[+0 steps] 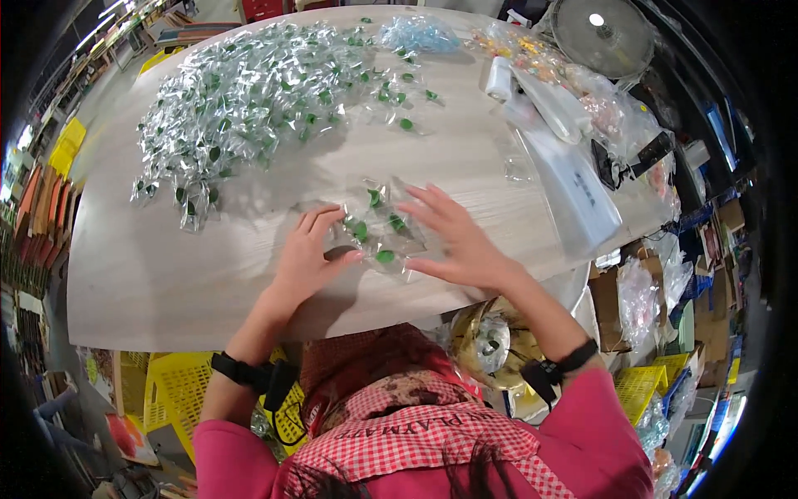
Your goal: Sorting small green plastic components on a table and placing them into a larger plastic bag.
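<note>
Several small clear plastic packets [384, 256] with green round pieces inside lie between my hands near the front of the table. At their left side is my left hand [303, 258], its thumb and fingers apart, the fingertips at the edge of the packets. My right hand [459, 243] spreads its fingers over the right side of the same packets. Neither hand grips anything that I can see. Farther off, a large heap of similar packets [249, 100] covers the far left of the table, with a few loose ones [406, 125] to its right.
The pale table [208, 283] ends just before my body. Light-blue packets [420, 35] lie at the back. Flat clear plastic bags [573, 195], a white bottle [499, 79] and a dark device [611, 166] are on the right, below a fan [603, 37]. A golden bowl [465, 349] stands under the front edge.
</note>
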`<action>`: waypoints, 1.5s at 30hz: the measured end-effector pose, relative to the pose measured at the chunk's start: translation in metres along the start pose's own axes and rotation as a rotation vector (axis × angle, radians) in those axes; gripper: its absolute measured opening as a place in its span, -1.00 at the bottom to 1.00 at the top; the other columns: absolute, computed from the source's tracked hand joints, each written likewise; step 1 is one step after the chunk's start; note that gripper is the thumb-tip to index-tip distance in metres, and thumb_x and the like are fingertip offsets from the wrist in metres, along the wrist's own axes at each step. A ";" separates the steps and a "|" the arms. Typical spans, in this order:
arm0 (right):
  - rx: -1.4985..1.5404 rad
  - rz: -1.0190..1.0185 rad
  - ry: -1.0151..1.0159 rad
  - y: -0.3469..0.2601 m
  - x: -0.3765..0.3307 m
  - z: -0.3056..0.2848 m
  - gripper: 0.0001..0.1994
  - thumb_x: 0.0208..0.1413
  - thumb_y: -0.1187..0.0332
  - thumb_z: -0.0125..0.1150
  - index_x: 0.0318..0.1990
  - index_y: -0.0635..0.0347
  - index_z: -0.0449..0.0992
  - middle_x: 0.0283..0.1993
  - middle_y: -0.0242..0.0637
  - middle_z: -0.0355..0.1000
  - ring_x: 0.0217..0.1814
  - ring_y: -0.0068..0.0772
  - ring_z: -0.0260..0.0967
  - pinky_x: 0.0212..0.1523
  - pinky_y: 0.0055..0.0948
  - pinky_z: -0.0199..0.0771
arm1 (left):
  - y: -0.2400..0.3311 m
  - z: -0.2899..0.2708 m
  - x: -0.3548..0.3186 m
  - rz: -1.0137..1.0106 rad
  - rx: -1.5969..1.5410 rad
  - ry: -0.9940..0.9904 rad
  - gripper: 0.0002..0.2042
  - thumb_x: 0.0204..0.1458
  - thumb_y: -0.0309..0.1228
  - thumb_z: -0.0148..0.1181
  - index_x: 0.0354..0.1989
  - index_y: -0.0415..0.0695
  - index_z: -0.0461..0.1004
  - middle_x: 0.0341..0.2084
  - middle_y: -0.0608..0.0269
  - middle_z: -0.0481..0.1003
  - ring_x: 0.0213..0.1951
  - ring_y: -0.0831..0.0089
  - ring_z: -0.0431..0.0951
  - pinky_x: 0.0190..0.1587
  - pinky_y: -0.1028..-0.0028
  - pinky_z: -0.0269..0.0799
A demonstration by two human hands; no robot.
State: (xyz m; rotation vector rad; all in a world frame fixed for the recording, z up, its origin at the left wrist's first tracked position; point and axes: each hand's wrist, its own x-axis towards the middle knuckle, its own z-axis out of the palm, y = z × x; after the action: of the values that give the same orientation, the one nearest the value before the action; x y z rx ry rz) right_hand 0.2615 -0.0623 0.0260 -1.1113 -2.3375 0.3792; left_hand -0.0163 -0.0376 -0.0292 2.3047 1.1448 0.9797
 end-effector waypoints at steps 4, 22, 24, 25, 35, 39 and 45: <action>-0.216 -0.036 -0.021 -0.005 0.041 0.072 -0.30 0.02 -0.11 0.23 0.33 -0.22 0.23 0.44 -0.16 0.05 0.38 0.29 0.04 0.25 0.21 0.11 | -0.003 0.003 -0.003 0.037 0.029 0.014 -0.61 -0.06 -0.39 0.36 -0.04 -0.21 0.45 0.03 0.03 0.41 0.01 0.04 0.44 0.02 0.24 0.40; -0.100 0.205 -0.050 0.010 -0.128 -0.020 -0.85 -0.03 0.21 0.34 -0.41 0.01 0.53 -0.39 -0.35 0.41 -0.40 -0.18 0.40 -0.43 -0.27 0.41 | -0.006 -0.007 -0.004 0.170 -0.213 -0.048 -0.87 0.01 -0.48 0.24 -0.28 -0.23 0.55 -0.15 0.10 0.52 0.00 0.10 0.49 0.02 0.28 0.42; -0.037 0.284 -0.111 0.003 -0.151 -0.031 -0.83 -0.02 0.19 0.34 -0.40 0.03 0.55 -0.37 -0.33 0.43 -0.36 -0.15 0.41 -0.40 -0.25 0.42 | -0.004 -0.008 -0.004 0.151 -0.197 -0.095 -0.86 -0.01 -0.47 0.26 -0.27 -0.21 0.56 -0.13 0.10 0.51 0.00 0.11 0.47 0.02 0.27 0.41; -0.052 0.317 -0.256 -0.002 -0.156 -0.037 -0.79 0.00 0.17 0.33 -0.30 0.05 0.57 -0.33 -0.29 0.45 -0.28 -0.13 0.43 -0.33 -0.23 0.44 | -0.006 -0.007 -0.004 0.155 -0.197 -0.100 -0.86 -0.04 -0.47 0.27 -0.29 -0.20 0.57 -0.12 0.12 0.48 -0.01 0.11 0.46 0.01 0.26 0.40; 0.198 0.372 -0.803 0.034 -0.018 -0.126 -0.54 0.21 0.16 0.21 0.21 0.10 0.40 0.17 -0.15 0.44 0.19 -0.15 0.39 0.23 -0.27 0.32 | -0.026 -0.013 0.057 0.231 0.284 -0.387 -0.71 -0.01 -0.37 0.25 -0.07 -0.04 0.51 0.09 0.04 0.30 0.09 0.04 0.37 0.10 0.17 0.36; -0.138 0.231 -0.505 0.108 0.088 -0.109 -0.54 0.21 0.23 0.16 0.26 0.05 0.34 0.26 -0.13 0.34 0.27 -0.11 0.30 0.30 -0.24 0.23 | -0.047 0.010 0.073 0.168 0.128 -0.253 -0.69 0.02 -0.31 0.22 -0.03 0.01 0.48 0.10 0.07 0.30 0.13 0.01 0.34 0.16 0.09 0.30; -0.358 0.214 -0.364 0.236 0.220 -0.074 -0.49 0.21 0.32 0.09 0.32 0.04 0.23 0.39 -0.06 0.16 0.40 -0.05 0.12 0.39 -0.23 0.10 | -0.038 0.019 0.068 0.145 0.092 -0.108 -0.65 0.05 -0.31 0.19 0.04 0.06 0.43 0.14 0.05 0.30 0.25 -0.02 0.25 0.29 -0.07 0.12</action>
State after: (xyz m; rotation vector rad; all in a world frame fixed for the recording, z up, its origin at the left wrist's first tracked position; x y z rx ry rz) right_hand 0.3366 0.2585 0.0530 -1.5829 -2.6832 0.2607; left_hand 0.0061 0.0391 -0.0370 2.5102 1.0112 0.8564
